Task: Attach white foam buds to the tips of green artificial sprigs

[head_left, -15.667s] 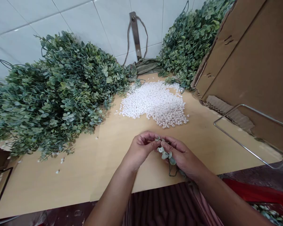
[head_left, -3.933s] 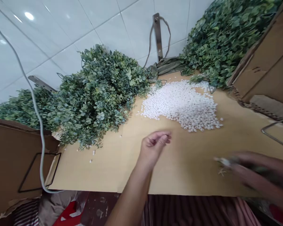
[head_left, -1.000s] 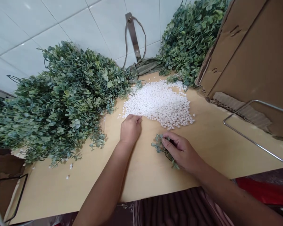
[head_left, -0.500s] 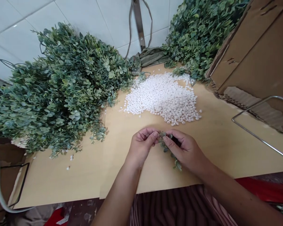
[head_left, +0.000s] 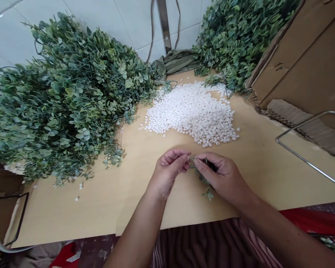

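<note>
My right hand (head_left: 219,171) is closed round a small artificial leafy sprig (head_left: 207,192), whose green leaves hang below the fingers. The rest of the sprig is hidden in the palm. Thumb and fingertips of my left hand (head_left: 171,167) pinch a tiny white piece (head_left: 188,158), mostly covered by the fingers, close to the sprig's tip. The two hands are a short gap apart, low over the board. Just beyond them lies a spread pile of small white plastic pieces (head_left: 192,111).
A large heap of artificial greenery (head_left: 72,100) covers the left side, with another heap (head_left: 234,41) at back right. A cardboard box (head_left: 304,59) and a bent metal wire frame (head_left: 298,156) stand at right. A dark cloth (head_left: 178,61) lies at the back of the tan board (head_left: 80,219).
My left fingertips have drawn slightly away from the sprig's tip, so a small gap shows. My right hand keeps its grip on the sprig. The view has shifted slightly.
</note>
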Demonstrator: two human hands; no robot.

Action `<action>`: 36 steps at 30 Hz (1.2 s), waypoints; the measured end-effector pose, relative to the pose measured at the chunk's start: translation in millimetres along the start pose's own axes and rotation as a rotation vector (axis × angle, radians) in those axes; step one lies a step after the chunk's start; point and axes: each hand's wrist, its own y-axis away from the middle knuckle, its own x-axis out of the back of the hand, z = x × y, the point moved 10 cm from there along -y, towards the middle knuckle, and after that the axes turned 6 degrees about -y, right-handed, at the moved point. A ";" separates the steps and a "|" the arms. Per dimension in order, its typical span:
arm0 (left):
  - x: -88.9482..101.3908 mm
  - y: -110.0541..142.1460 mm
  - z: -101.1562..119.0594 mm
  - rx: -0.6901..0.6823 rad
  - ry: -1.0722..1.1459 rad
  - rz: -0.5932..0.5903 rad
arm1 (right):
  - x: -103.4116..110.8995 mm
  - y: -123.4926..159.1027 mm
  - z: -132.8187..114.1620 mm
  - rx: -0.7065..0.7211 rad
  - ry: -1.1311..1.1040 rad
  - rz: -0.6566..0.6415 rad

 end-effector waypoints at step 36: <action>4.4 0.8 2.0 -0.042 -0.176 0.020 | 13.7 7.4 -22.0 0.244 0.158 0.161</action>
